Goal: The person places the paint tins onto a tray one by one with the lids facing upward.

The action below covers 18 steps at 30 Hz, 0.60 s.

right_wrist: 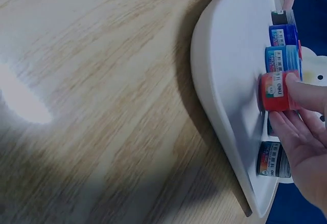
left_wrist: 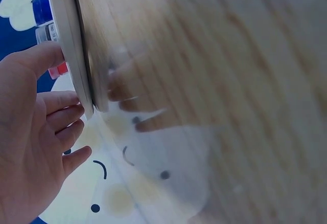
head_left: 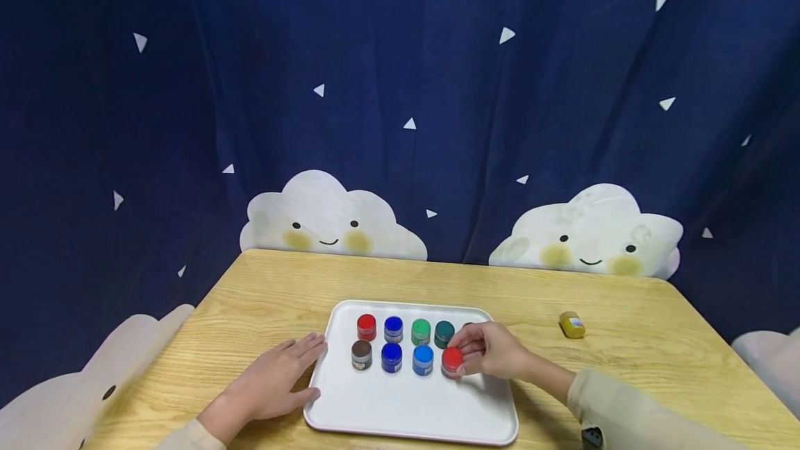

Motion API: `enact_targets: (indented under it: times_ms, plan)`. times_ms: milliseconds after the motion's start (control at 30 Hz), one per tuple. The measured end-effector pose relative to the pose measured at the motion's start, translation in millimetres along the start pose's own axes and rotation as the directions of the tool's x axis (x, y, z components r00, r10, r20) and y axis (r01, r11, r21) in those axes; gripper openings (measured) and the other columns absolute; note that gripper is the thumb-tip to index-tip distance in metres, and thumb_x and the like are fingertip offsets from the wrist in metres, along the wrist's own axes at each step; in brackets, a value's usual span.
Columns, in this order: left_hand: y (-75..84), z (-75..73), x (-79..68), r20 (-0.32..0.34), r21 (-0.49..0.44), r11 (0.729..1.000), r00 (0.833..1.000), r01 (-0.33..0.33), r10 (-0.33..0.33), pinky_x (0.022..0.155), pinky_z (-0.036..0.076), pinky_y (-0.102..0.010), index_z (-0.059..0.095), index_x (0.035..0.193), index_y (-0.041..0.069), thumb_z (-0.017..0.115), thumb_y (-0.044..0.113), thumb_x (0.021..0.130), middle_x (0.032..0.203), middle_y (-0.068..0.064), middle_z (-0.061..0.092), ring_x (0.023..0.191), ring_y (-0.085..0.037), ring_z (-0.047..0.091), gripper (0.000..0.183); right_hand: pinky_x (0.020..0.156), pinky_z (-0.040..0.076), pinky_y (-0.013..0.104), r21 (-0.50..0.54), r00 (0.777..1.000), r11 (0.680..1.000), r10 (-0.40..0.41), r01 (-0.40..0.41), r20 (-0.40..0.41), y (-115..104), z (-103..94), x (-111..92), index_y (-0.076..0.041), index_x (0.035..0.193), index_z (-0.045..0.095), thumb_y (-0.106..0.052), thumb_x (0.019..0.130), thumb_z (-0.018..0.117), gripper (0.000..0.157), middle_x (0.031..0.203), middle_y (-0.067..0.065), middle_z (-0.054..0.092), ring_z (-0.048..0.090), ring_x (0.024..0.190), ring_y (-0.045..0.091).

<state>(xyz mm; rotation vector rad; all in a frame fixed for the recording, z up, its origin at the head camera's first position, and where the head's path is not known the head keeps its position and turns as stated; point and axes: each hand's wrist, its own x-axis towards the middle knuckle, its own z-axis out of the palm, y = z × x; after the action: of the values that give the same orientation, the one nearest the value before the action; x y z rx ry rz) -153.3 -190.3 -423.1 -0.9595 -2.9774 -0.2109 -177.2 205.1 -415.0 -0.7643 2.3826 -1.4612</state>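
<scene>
My right hand [head_left: 496, 351] pinches a small red paint jar [right_wrist: 274, 91] between thumb and fingers, at the right end of the front row on the white tray [head_left: 400, 408]. Beside it in that row stand a light blue jar [head_left: 422, 360], a dark blue jar [head_left: 392, 357] and a brown-lidded jar [head_left: 361, 355]. The back row has a red jar [head_left: 366, 327], a blue jar [head_left: 393, 329], a green jar [head_left: 421, 331] and a dark teal jar [head_left: 444, 333]. A dark jar [right_wrist: 273, 159] is mostly hidden behind my right hand in the head view. My left hand [head_left: 275, 377] touches the tray's left rim, fingers extended.
A yellow jar [head_left: 571, 324] lies tipped over on the wooden table [head_left: 250, 311], right of the tray. Behind the table hangs a dark blue curtain [head_left: 375, 89] printed with clouds and white triangles.
</scene>
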Motion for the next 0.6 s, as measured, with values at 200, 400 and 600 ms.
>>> enact_targets:
  times_ms: [200,400,600]
  plan:
    - [0.7,-0.5,0.4,0.006,-0.01,1.0,1.0,0.005,-0.005,0.11,0.042,-0.051,0.049,0.14,0.005,0.066,0.042,0.085,0.147,-0.011,0.048,0.137,-0.028,0.045,0.068,0.079,0.061,0.024,-0.012,1.0,1.0,0.023,-0.023,0.007,-2.9,-3.9,0.1,0.009,0.105,0.065,0.0,0.072,0.079,0.037,0.102,0.021,0.071,0.071,0.089,0.012]
    - [1.1,-0.5,-0.1,0.006,-0.011,1.0,1.0,0.009,-0.009,0.11,0.042,-0.051,0.049,0.139,0.005,0.065,0.043,0.085,0.147,-0.011,0.048,0.137,-0.028,0.045,0.067,0.081,0.061,0.03,-0.091,1.0,0.996,0.006,-0.004,0.023,-15.6,-15.4,-1.0,0.009,0.109,0.064,-0.001,0.075,0.077,0.037,0.105,0.028,0.069,0.071,0.093,0.026]
    - [0.9,-0.2,-0.8,0.006,-0.007,1.0,1.0,0.004,-0.004,0.109,0.042,-0.051,0.049,0.14,0.005,0.065,0.043,0.086,0.148,-0.011,0.048,0.138,-0.028,0.045,0.068,0.075,0.06,0.022,-0.191,0.996,0.98,-0.045,0.059,0.077,-23.5,-34.4,-6.6,0.007,0.106,0.066,-0.005,0.079,0.076,0.031,0.099,0.023,0.071,0.071,0.087,0.026]
